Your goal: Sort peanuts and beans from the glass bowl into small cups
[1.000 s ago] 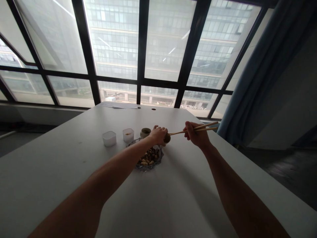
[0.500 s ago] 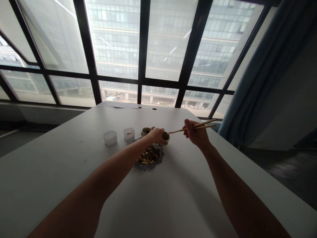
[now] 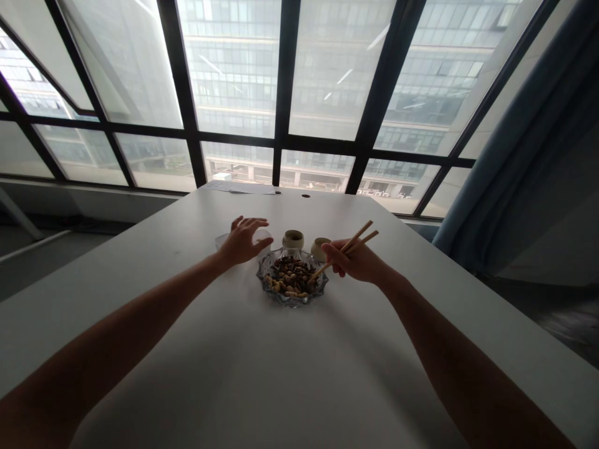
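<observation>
My right hand (image 3: 358, 262) grips a pair of wooden chopsticks (image 3: 354, 239). Their tips reach down among the mixed peanuts and dark seeds (image 3: 292, 274) at the right side of a scalloped glass bowl (image 3: 281, 300). Spread fingers show on my left hand (image 3: 239, 242), which holds nothing and hovers left of the bowl. It partly covers two translucent plastic cups, the right one (image 3: 266, 236) and the left one (image 3: 221, 239). Behind the bowl stand two small ceramic cups, one in the middle (image 3: 293, 241) and one to the right (image 3: 319, 249), close to my right fingers.
Everything stands on a white table (image 3: 281, 374). Sheets of paper (image 3: 241, 186) lie at its far edge, near a round dark hole (image 3: 306, 196). Large windows rise beyond, and a blue curtain (image 3: 496, 143) hangs on the right.
My left hand has let go of the right ceramic cup, which now stands on the table, and moved left. The chopsticks went from that cup down into the glass bowl.
</observation>
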A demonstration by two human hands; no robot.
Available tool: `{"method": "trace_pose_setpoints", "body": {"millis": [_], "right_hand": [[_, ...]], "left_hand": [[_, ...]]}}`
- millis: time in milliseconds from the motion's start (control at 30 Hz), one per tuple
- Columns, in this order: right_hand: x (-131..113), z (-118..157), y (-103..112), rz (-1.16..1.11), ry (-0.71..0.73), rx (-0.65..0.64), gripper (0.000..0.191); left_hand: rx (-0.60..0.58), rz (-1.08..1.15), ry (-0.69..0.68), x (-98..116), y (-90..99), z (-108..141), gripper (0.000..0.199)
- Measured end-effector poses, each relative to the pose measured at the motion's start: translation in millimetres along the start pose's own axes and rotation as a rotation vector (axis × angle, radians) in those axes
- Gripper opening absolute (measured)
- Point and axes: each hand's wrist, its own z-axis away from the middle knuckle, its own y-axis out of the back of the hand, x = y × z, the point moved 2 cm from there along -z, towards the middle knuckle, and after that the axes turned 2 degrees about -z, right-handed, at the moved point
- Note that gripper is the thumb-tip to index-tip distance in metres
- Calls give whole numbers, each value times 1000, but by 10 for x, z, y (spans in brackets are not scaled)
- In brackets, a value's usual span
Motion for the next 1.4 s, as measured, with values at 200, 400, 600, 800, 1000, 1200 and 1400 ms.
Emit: {"method": "trace_pose_setpoints", "body": {"millis": [200,400,600,800,1000,1200,1400], "right_hand": [[89,-44,-304,-104,77,104,56],[11,-5,-128,-189,-93,239,69],[32,-9,-320,-207,-180,92,65],[204,-35,-435,-213,-58,335,61],[103,-14,-187,-206,-58,431,66],[109,-2,-240,-131,-58,274,64],[92,8,-244,-120,-20,184,62]], "left_hand": [[159,-69,185,-645,9,449,47],[220,-1,290,-872,-192,598,67],[157,142,427,-986,-282,613,88],[58,170,521,-981,-271,612,93],[3,149,543,-984,-270,607,92],[-6,144,541,-1000,-270,606,90],[-5,149,535,-993,-268,604,88]]}}
